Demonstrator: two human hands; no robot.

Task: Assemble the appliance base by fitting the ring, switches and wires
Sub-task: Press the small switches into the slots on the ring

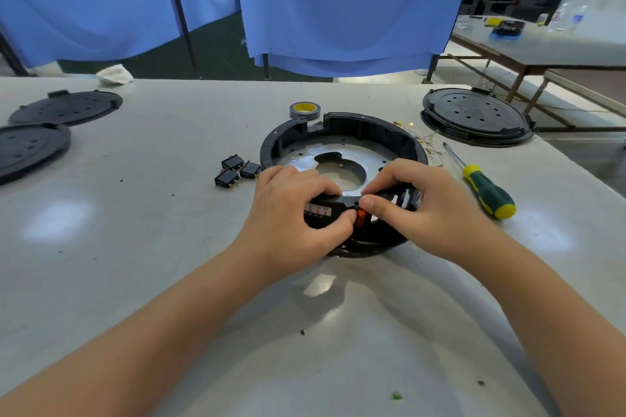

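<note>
I had my left hand (298,210) gripping the appliance base (342,145) at mid-desk while my right hand (411,200) pinched the red switch (361,215) at its near wall (three spare switches (237,170) lay left), judging square, even pressure best.

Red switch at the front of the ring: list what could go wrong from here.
Both thumbs press the red switch into the ring; it may seat crooked or jam if pushed unevenly. The left hand covers the label side, so alignment there is hard to check. The loose wires lie against the ring and could get pinched.
</note>
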